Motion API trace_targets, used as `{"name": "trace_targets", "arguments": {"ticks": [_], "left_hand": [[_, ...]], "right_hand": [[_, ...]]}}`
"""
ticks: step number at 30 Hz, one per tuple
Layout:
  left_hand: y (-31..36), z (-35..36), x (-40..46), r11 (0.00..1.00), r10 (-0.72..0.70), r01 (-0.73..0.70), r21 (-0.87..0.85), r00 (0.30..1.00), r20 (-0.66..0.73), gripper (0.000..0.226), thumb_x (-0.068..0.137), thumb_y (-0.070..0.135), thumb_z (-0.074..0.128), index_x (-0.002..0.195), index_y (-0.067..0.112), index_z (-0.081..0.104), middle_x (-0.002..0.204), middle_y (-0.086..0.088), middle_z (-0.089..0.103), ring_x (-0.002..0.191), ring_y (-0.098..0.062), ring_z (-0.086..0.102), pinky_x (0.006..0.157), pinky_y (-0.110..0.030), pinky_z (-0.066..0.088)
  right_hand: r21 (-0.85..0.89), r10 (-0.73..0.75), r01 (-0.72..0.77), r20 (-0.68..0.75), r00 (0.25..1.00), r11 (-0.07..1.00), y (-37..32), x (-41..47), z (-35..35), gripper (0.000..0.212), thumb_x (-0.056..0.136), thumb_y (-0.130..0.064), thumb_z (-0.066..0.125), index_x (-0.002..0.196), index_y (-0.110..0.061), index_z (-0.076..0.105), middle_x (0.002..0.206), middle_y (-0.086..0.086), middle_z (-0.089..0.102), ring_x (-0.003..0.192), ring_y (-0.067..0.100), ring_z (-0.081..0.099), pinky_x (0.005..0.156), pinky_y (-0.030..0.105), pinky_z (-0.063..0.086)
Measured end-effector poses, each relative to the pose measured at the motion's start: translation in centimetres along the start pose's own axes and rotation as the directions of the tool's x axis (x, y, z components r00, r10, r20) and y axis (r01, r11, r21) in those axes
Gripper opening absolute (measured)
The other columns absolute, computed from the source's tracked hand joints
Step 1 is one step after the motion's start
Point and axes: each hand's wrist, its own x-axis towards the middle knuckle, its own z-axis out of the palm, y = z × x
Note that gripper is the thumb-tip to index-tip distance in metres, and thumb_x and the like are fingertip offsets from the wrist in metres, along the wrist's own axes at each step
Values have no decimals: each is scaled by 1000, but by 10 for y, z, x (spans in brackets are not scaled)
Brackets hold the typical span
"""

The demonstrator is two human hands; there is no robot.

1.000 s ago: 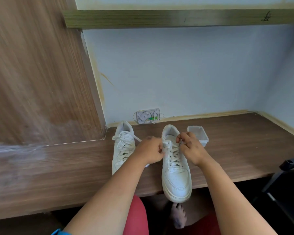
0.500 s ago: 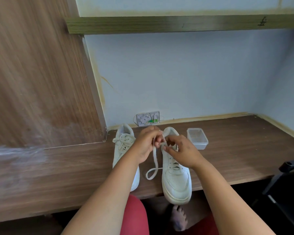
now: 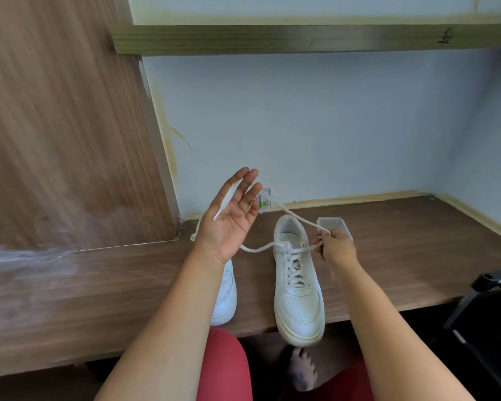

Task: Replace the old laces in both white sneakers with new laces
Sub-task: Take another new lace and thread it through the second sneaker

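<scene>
Two hands work one lace (image 3: 297, 217): left hand (image 3: 230, 216) spread, palm up; right hand (image 3: 334, 246) pinching it.

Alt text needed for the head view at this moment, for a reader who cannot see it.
Seen from above, the left hand, raised with palm open, has a white lace draped over its fingers, while the right hand pinches the same lace beside the right sneaker. A second sneaker and a clear plastic container sit on the wooden desk.
</scene>
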Motion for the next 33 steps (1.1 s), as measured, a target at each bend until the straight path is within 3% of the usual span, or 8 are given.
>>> {"name": "trace_targets", "arguments": {"ticks": [4, 7, 12, 15, 17, 21, 26, 33], "left_hand": [[-10, 5, 4, 964, 138, -106, 244, 984, -117, 52, 87, -26, 39, 119, 10, 57, 119, -2, 67, 112, -11, 64, 86, -20, 53], [-12, 8, 8, 923, 223, -116, 368, 939, -262, 13, 97, 5, 51, 96, 5, 64, 95, -8, 71, 90, -15, 70, 75, -21, 55], [-20, 10, 9, 639, 417, -109, 761, 881, -224, 33, 104, 29, 40, 76, 14, 44, 75, 4, 45, 62, 8, 50, 67, -6, 41], [-17, 11, 14, 633, 476, -106, 767, 835, -277, 30, 101, 31, 48, 75, 16, 47, 70, 8, 47, 66, 1, 50, 71, -14, 43], [-15, 8, 19, 642, 430, -44, 766, 848, -311, 36, 99, 30, 52, 66, 15, 53, 61, 6, 53, 64, -10, 52, 69, -25, 42], [-25, 9, 13, 482, 93, 227, 846, 947, -307, 45, 98, 36, 53, 59, 15, 59, 53, 5, 50, 50, -7, 42, 64, -28, 36], [-41, 10, 9, 281, -68, 329, 901, 944, -324, 47, 103, 43, 37, 66, 16, 49, 66, 2, 53, 61, -10, 45, 65, -27, 35], [-71, -3, 16, 97, -73, 241, 966, 969, -234, 23, 91, 35, 65, 81, 14, 71, 83, -2, 67, 77, -14, 58, 72, -27, 48]], "right_hand": [[-44, -40, 40, 3, 999, 998, -3, -1, 2, 21, 98, -12, 43, 94, -14, 63, 74, -2, 64, 65, 13, 56, 73, 34, 51], [-22, -38, 38, 26, 999, 999, -3, -3, -1, 19, 94, -9, 45, 93, -18, 62, 74, -5, 61, 65, 12, 54, 65, 27, 44], [-57, -79, 87, 141, 987, 995, -3, -2, -2, 16, 92, -12, 54, 82, -17, 66, 67, -5, 65, 63, 10, 53, 68, 27, 46], [-66, -88, 100, 171, 981, 993, -2, -4, 0, 20, 89, -8, 55, 80, -17, 70, 71, -2, 68, 63, 11, 55, 70, 28, 46], [30, -120, 117, 303, 945, 993, -5, -9, -3, 19, 89, -5, 55, 86, -13, 72, 73, 1, 68, 68, 15, 56, 67, 26, 47], [261, -151, -93, 775, 613, 961, -19, -26, -12, 33, 94, -12, 47, 122, -1, 62, 104, 16, 68, 78, 20, 64, 70, 24, 53], [-279, -372, 512, 428, 824, 812, -10, -9, -8, 30, 93, -9, 49, 111, -30, 62, 93, 0, 59, 74, 12, 58, 74, 30, 48], [-470, -397, 579, 434, 809, 666, 0, -4, -9, 14, 96, -24, 54, 97, -17, 66, 83, -1, 55, 72, 12, 52, 64, 21, 39]]}}
